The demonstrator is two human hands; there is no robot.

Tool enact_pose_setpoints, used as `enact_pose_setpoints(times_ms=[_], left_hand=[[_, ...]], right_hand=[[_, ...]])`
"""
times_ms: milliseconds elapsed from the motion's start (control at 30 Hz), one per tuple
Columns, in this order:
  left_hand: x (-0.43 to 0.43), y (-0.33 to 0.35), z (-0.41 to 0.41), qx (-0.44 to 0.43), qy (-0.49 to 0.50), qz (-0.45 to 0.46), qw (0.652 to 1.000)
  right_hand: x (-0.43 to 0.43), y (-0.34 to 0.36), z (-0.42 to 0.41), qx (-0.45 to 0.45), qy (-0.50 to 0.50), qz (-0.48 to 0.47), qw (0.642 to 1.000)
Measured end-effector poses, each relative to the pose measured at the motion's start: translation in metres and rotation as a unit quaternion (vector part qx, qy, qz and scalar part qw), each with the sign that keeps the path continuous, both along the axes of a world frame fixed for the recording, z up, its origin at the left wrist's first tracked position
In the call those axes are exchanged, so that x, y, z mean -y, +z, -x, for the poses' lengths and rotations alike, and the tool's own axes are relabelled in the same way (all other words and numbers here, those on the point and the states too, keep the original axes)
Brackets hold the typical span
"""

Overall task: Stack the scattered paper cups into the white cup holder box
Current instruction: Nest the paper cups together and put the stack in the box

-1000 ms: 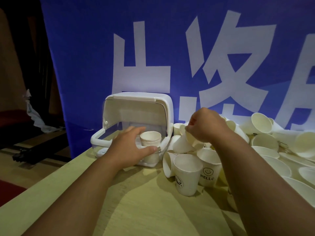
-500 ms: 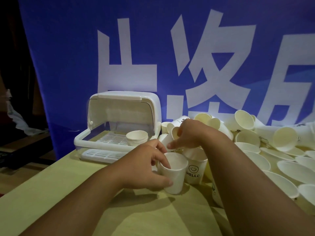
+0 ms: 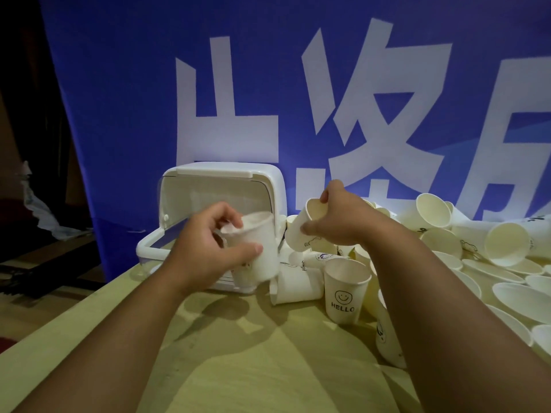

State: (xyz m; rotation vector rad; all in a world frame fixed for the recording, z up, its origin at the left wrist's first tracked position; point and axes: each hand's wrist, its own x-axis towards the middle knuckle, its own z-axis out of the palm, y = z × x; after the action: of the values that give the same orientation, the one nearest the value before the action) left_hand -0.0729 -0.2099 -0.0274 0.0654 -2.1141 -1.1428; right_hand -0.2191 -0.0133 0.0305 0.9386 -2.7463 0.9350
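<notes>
Blue banner (image 3: 119, 114) with large white characters, pale wooden table (image 3: 253, 368), dim room

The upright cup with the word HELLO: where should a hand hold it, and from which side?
Take the HELLO cup by its upper wall just under the rim, coming from above and the front. It stands upright, mouth open upward; its front faces bare table, while a lying cup and others crowd its sides and back.
</notes>
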Motion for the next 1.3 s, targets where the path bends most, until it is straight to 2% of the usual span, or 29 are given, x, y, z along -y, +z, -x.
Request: enact_pose_setpoints(times_ms=[67,200,400,567,900,1000,1300], left_hand=[[0.008,0.002,0.001,-0.046,0.031,-0.044,0.997],[0.013,-0.001,0.009,-0.095,0.107,-0.054,0.988],[0.015,-0.010,0.020,-0.097,0.139,-0.053,0.984],[0.019,-0.015,0.027,-0.051,0.154,-0.026,0.986],[0.020,-0.019,0.033,0.135,0.175,0.083,0.972],[0.022,-0.020,0.030,0.177,0.147,0.074,0.970],[0.028,-0.002,0.004,0.197,0.122,0.061,0.971]], right_hand=[[0.004,0.000,-0.003,0.005,0.012,0.049,0.999],[0.013,-0.003,-0.006,0.020,0.025,0.131,0.991],[0.030,-0.010,-0.010,-0.044,0.013,0.173,0.984],[0.041,-0.016,-0.011,-0.062,-0.003,0.212,0.975],[0.053,-0.019,-0.022,-0.066,0.004,0.306,0.950],[0.057,-0.021,-0.027,-0.066,0.019,0.305,0.950],[0.069,-0.032,-0.030,-0.055,0.041,0.248,0.966]])
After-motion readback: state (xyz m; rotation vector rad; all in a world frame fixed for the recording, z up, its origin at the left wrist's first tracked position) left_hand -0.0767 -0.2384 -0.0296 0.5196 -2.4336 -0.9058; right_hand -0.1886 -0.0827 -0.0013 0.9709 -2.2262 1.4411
